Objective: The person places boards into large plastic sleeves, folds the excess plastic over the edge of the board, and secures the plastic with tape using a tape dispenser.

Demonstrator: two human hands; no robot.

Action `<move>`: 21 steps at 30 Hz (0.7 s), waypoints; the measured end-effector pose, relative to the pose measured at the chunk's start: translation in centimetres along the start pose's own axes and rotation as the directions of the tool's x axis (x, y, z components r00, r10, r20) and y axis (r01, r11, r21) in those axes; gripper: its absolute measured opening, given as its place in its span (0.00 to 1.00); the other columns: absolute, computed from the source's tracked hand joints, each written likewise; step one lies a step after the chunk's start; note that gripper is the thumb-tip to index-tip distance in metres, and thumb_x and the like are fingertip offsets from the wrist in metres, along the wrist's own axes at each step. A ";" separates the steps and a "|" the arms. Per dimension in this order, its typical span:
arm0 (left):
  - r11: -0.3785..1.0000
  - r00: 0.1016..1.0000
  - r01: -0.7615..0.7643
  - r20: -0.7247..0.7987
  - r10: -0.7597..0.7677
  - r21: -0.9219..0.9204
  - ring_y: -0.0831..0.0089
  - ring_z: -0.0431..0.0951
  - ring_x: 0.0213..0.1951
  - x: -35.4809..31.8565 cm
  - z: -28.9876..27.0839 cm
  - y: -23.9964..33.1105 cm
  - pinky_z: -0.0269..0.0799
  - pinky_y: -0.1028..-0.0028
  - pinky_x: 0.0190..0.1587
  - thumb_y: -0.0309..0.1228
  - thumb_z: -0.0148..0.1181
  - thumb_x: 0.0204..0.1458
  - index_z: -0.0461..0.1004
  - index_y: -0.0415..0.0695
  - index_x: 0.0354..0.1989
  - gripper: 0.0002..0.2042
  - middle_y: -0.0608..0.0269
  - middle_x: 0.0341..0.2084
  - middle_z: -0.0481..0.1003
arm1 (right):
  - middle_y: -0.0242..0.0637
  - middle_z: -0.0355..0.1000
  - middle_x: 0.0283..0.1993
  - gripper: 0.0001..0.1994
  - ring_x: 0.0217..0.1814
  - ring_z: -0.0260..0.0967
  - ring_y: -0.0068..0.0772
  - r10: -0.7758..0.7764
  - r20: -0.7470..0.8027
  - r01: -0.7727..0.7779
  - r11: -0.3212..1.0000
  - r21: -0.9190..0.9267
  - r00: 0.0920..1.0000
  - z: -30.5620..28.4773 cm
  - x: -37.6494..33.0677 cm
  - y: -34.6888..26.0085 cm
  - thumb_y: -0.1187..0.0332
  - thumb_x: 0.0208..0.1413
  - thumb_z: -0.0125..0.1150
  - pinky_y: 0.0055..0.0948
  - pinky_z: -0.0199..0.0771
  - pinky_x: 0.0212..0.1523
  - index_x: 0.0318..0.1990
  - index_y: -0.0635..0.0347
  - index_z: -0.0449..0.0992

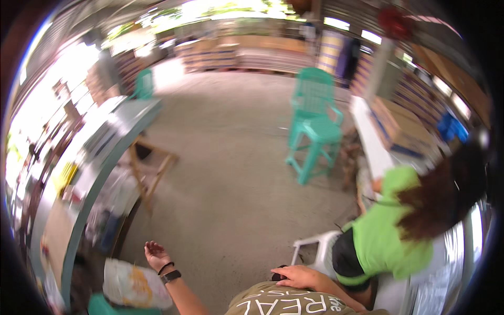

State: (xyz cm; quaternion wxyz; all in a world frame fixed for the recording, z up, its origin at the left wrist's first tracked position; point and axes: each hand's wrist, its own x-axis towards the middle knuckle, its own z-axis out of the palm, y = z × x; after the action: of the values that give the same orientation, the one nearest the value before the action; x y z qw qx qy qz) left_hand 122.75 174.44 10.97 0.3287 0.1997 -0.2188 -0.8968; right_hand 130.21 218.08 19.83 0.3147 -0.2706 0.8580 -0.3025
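Note:
My left hand (pixel 157 256) is raised to the left of my body, palm partly up and fingers loosely apart, with nothing in it. A dark watch (pixel 171 276) and a thin band circle that wrist. Just below it sits a white plastic bag (pixel 134 283) with an orange print, beside a green plastic seat (pixel 118 306). Across the front of my olive shirt (pixel 262 301) lies my right hand (pixel 298 276), its fingers stretched out. A small black shape (pixel 279 273) shows by those fingertips; what it is cannot be made out.
Close on my right, a person in a green shirt (pixel 391 231) sits by a white stool (pixel 317 248). A long table (pixel 97 194) with papers and bags runs along the left. Ahead stand green chairs (pixel 313 115), a cardboard box (pixel 401 126) and stacked boxes (pixel 210 55).

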 end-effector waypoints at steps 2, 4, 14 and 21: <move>0.998 0.995 -0.066 -0.079 0.065 -0.014 0.77 0.72 0.25 -0.3 -2.4 1.0 0.67 0.78 0.28 0.38 0.45 0.52 0.72 0.47 0.28 0.11 0.67 0.23 0.73 | 0.48 0.66 0.45 0.25 0.46 0.63 0.47 -0.067 0.099 0.068 0.998 -0.009 0.993 -1.0 4.2 0.1 0.55 0.51 0.49 0.36 0.63 0.45 0.54 0.58 0.57; 0.992 0.995 0.074 -0.079 -0.066 0.104 0.76 0.72 0.24 -2.4 -2.4 -0.3 0.66 0.78 0.26 0.38 0.45 0.52 0.72 0.48 0.25 0.11 0.68 0.20 0.73 | 0.48 0.66 0.45 0.25 0.47 0.62 0.46 -0.096 0.192 0.108 0.993 -0.052 0.977 -2.4 8.3 -0.3 0.57 0.51 0.49 0.35 0.62 0.47 0.53 0.61 0.58; 0.535 0.765 0.524 -0.088 -0.638 0.663 0.74 0.72 0.29 2.8 8.6 -16.8 0.69 0.76 0.33 0.31 0.52 0.48 0.69 0.41 0.36 0.09 0.60 0.28 0.73 | 0.44 0.66 0.46 0.24 0.49 0.62 0.44 -0.159 0.342 0.232 0.956 -0.182 0.926 -15.1 30.1 1.3 0.56 0.50 0.50 0.36 0.63 0.47 0.54 0.54 0.59; 0.241 0.811 -0.165 0.271 -0.518 0.956 0.77 0.73 0.31 16.1 19.6 -22.8 0.68 0.77 0.34 0.31 0.55 0.47 0.69 0.37 0.39 0.13 0.61 0.30 0.74 | 0.45 0.65 0.47 0.23 0.50 0.61 0.45 -0.152 0.085 0.170 0.945 -0.281 0.985 -31.7 40.8 3.6 0.58 0.48 0.52 0.37 0.62 0.48 0.51 0.56 0.61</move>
State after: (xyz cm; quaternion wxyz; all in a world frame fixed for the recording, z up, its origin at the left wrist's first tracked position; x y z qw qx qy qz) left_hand 90.12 184.30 11.76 -0.0486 0.1180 -0.7716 -0.6232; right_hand 80.21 204.83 21.60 0.2731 -0.3919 0.8576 -0.1909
